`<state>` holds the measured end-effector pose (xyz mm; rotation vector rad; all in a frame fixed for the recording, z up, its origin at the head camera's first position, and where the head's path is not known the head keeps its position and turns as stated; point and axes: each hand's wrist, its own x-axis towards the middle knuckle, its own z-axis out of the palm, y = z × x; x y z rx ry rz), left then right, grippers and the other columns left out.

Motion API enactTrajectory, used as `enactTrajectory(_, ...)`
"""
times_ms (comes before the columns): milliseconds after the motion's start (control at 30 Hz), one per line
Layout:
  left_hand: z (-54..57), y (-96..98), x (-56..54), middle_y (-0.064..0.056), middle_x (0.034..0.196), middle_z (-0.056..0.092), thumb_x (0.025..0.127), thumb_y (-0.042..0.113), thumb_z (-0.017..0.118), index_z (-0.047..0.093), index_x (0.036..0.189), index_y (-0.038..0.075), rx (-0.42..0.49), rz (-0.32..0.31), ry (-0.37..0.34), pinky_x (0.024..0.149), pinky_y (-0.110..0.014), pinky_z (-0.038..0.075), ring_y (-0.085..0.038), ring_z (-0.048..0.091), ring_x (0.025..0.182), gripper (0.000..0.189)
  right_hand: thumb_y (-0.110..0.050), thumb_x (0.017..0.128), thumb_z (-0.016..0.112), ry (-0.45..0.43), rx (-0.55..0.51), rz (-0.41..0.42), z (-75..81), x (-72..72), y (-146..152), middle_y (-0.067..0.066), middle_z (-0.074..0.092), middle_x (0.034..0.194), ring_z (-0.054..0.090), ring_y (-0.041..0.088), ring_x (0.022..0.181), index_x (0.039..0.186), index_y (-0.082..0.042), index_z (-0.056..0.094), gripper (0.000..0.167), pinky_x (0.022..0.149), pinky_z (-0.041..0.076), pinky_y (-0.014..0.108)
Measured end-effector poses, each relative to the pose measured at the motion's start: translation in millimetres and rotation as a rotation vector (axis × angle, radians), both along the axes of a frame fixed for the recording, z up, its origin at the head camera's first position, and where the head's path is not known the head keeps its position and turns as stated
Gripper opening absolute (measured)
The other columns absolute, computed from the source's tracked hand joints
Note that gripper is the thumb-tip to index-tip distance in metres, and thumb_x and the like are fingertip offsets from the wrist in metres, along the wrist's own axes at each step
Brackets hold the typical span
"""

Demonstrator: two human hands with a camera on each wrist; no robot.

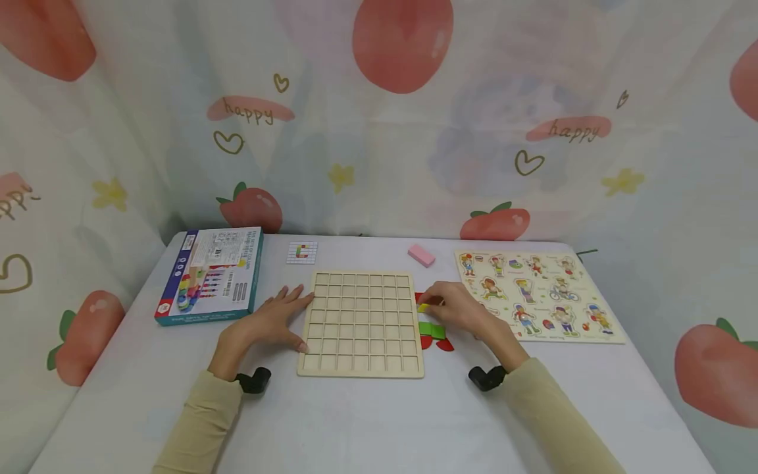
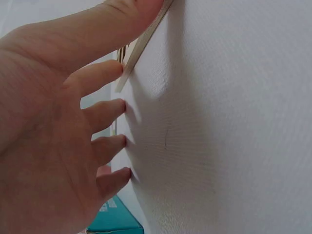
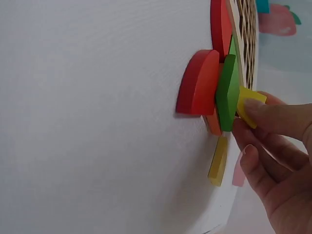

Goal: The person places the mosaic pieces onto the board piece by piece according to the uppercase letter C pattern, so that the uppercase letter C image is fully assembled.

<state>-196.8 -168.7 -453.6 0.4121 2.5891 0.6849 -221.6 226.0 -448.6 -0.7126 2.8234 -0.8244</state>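
With fingers [image 3: 275, 118] of the right hand [image 1: 457, 304] pinched a yellow block [image 3: 243, 94], just beside the right edge of a wooden grid board [image 1: 363, 330], right of the middle of the frame in the head view. Rested the left hand [image 1: 269, 324] at the board's left edge, with fingers spread and clasped round nothing. Judged the work to be at an early stage: had a grip on one piece, but saw none seated in any visible cell of the board. Counted as left, by the same judgement, the setting down of the yellow block and the handling of green blocks [image 1: 438, 331] and red pieces [image 1: 445, 345], loose on the table [image 1: 367, 428] along the board's right edge. Saw the yellow block tilted in the right wrist view, with a flat face showing and its upper edge sloping down to the right. Could not tell its long axis for certain, with fingers over much of that face. Found the grid board lying flat, lower edge almost level in the frame, with no clear long axis. Noted also a patterned card [image 1: 302, 253] and a pink block [image 1: 422, 255] above the board, a box [image 1: 243, 306] at the left of the frame and a figure puzzle [image 1: 541, 306] at the right.
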Motion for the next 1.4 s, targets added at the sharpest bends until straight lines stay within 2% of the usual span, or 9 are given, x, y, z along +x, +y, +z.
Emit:
enactTrajectory(267,-0.3,0.1,2.5,-0.017,0.172,0.013,0.075,0.032,0.092,0.033,0.162,0.013,0.004,-0.002,0.003,0.128,-0.063,0.004,-0.045,0.0,0.159,0.107,-0.005,0.093,0.072,-0.033,-0.035,-0.04,-3.9,-5.0,-9.5,0.004,0.074,0.101,0.061,0.018,0.088,0.113,-0.008,0.076,0.021,0.079,0.055,0.029)
enactTrajectory(433,-1.0,0.1,2.6,-0.017,0.173,0.013,0.075,0.032,0.092,0.033,0.162,0.013,0.007,-0.001,0.009,0.128,-0.063,0.004,-0.044,0.0,0.159,0.107,-0.009,0.094,0.072,-0.062,-0.042,-0.089,-3.7,-7.3,-16.6,0.005,0.072,0.103,0.062,0.019,0.091,0.116,-0.01,0.075,0.022,0.084,0.057,0.032)
enactTrajectory(600,-2.0,-0.4,1.8,-0.016,0.173,0.013,0.075,0.033,0.092,0.033,0.162,0.014,0.009,0.003,0.009,0.128,-0.062,0.003,-0.043,-0.001,0.159,0.108,-0.01,0.095,0.073,-0.073,-0.081,-0.12,-1.5,-11.8,-22.7,0.006,0.073,0.105,0.063,0.02,0.093,0.115,-0.009,0.074,0.02,0.087,0.057,0.035)
enactTrajectory(733,-2.3,-1.4,1.4,-0.016,0.173,0.014,0.074,0.033,0.093,0.034,0.162,0.014,0.011,0.002,0.012,0.128,-0.062,0.004,-0.044,0.0,0.159,0.108,-0.011,0.094,0.075,-0.063,-0.12,-0.131,-2.1,-17.8,-27.1,0.006,0.074,0.103,0.066,0.019,0.091,0.113,-0.007,0.075,0.02,0.085,0.059,0.032)
enactTrajectory(967,-0.8,-2.0,1.0,-0.017,0.172,0.014,0.074,0.033,0.093,0.034,0.162,0.014,0.012,0.001,0.016,0.128,-0.062,0.004,-0.044,0.0,0.159,0.108,-0.012,0.094,0.075,-0.079,-0.166,-0.121,-2.4,-29.9,-40.5,0.008,0.076,0.104,0.066,0.018,0.087,0.11,-0.008,0.078,0.017,0.073,0.058,0.023)
enactTrajectory(1200,-1.2,-3.5,0.6,-0.017,0.172,0.014,0.074,0.033,0.093,0.034,0.162,0.014,0.012,0.002,0.017,0.128,-0.063,0.005,-0.044,0.0,0.159,0.108,-0.012,0.095,0.074,-0.093,-0.12,-0.076,-3.2,-43.4,-61.5,0.007,0.077,0.105,0.063,0.019,0.088,0.112,-0.009,0.08,0.018,0.078,0.054,0.027)
enactTrajectory(1400,-0.4,-2.0,1.6,-0.017,0.172,0.014,0.075,0.032,0.092,0.034,0.162,0.014,0.032,0.007,0.009,0.128,-0.062,0.004,-0.044,0.0,0.159,0.106,-0.01,0.094,0.074,-0.088,-0.088,-0.034,-6.1,-51.4,-73.0,0.004,0.075,0.098,0.06,0.017,0.084,0.109,-0.01,0.08,0.016,0.073,0.052,0.025)
